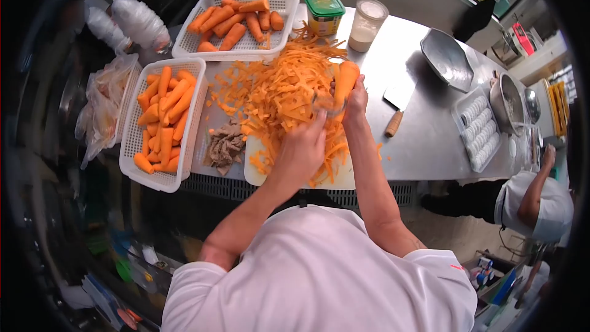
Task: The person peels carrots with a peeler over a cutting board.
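A large carrot (347, 81) stands tilted in my right hand (355, 99), whose fingers are wrapped round its side. My left hand (305, 144) is closed round a peeler (324, 103), blurred by motion, beside the carrot's lower part. Under both hands lies a big heap of orange peelings (284, 89), spread over a pale cutting board (255, 169) and the metal table (409, 157). A crumpled brown cloth (226, 146) rests left of the board. To the right of my right hand is a cleaver (397, 103) with a wooden handle.
White baskets (129, 147) (286, 9) hold carrots at the left and back. A green-lidded tub (324, 13) and a clear container (368, 24) stand behind the heap. Rightward are a dark tray (447, 58), a tray of white rolls (479, 129) and a metal bowl (509, 99). A co-worker (534, 203) stands beyond.
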Available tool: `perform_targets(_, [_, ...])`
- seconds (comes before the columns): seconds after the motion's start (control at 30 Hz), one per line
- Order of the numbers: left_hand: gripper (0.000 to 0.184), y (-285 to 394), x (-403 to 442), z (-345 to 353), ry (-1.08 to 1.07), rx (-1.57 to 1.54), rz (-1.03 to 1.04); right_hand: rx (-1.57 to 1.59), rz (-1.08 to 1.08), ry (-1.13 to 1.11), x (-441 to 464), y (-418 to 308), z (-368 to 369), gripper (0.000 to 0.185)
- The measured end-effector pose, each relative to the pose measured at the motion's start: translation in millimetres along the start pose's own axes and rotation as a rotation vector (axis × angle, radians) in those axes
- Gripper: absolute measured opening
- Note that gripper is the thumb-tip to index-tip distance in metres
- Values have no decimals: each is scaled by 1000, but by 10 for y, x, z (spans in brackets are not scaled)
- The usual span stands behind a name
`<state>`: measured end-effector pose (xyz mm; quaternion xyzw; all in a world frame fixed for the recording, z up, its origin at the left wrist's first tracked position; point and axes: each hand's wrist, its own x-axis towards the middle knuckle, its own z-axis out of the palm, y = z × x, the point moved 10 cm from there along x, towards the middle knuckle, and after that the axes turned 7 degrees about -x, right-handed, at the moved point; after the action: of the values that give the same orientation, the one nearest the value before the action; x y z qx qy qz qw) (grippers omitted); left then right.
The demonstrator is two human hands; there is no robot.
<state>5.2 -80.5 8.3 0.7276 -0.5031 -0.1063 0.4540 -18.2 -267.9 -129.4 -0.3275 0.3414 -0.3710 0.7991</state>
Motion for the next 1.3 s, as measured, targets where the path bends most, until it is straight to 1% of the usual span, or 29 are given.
perform_targets(0.03, [32,34,-110,-74,-16,-5,4,-37,-14,40,25,-20,-135,60])
perform_targets(0.07, [32,11,-201,-84,-156,-125,-83,-35,-16,51,75,-23,-228,60])
perform_targets(0.1, [31,1,-286,-32,-291,-245,-178,-64,-40,6,119,-27,-254,60])
perform_targets(0.13, [31,28,-207,-33,-291,-249,-190,-96,-57,-43,91,-19,-223,60])
perform_targets(0.2, [31,42,290,-256,-26,-193,-139,-66,-5,-65,6,31,-107,61])
perform_targets(0.23, [31,-4,455,-206,-14,-188,-139,-31,38,-75,-39,54,-10,62])
perform_targets(0.3, [30,-134,631,-142,85,-178,-127,-13,40,-82,-82,71,135,62])
perform_targets(0.37, [31,-113,350,-57,57,-129,-114,14,30,-75,-57,39,152,62])
perform_targets(0.4, [32,-52,165,-1,22,-81,-98,-3,26,-34,-27,8,79,62])
perform_targets(0.47, [32,56,-219,-50,-138,-152,-140,-13,14,32,63,-39,-132,61])
perform_targets(0.5, [32,56,-200,-76,-152,-159,-136,29,-9,-33,109,-73,-113,61])
perform_targets(0.53, [31,45,-209,-109,-145,-202,-144,66,-21,-102,104,-65,-98,60])
perform_targets(0.57, [31,38,-207,-146,-128,-241,-153,-8,-29,-50,118,-37,-161,59])
perform_targets(0.6, [31,28,-71,-166,-116,-239,-157,-13,-24,-62,78,-23,-86,59])
perform_targets(0.67, [31,-5,396,-324,58,-185,-130,-82,22,-14,-3,50,-10,62])
perform_targets(0.73, [31,-94,590,-191,60,-143,-112,-73,20,-57,23,119,61,62])
perform_targets(0.8, [32,-90,536,-167,50,-98,-89,-54,16,-90,71,113,85,62])
perform_targets(0.87, [31,-10,146,-59,-117,-86,-178,-3,19,-20,157,7,-56,60])
perform_targets(0.93, [32,-51,-308,-30,-184,-188,-113,-24,-31,0,274,-119,-241,62])
perform_targets(0.97, [32,-52,-430,-65,-205,-195,-107,52,-8,2,323,-152,-318,63])
perform_targets(1.0, [33,-130,-550,-72,-254,-201,-186,127,16,1,332,-166,-383,64])
perform_targets(1.03, [34,-229,-595,-104,-294,-203,-260,139,21,-26,294,-217,-378,57])
perform_targets(1.07, [34,-281,-554,-198,-296,-202,-252,142,13,-25,249,-282,-389,57])
perform_targets(1.13, [35,-238,-415,-479,-244,-18,-60,254,217,-261,12,-236,-96,48])
perform_targets(1.17, [30,-326,-360,-616,-203,-42,-126,194,292,-241,-153,-202,-49,40])
perform_targets(1.2, [26,-398,-302,-763,-159,-66,-193,192,291,-252,-292,-201,16,40])
perform_targets(1.27, [13,-690,-253,-1051,-60,-343,-486,38,246,-338,-545,-181,113,41])
perform_targets(1.3, [9,-647,-131,-1238,45,-467,-327,36,246,-342,-631,-142,81,41])
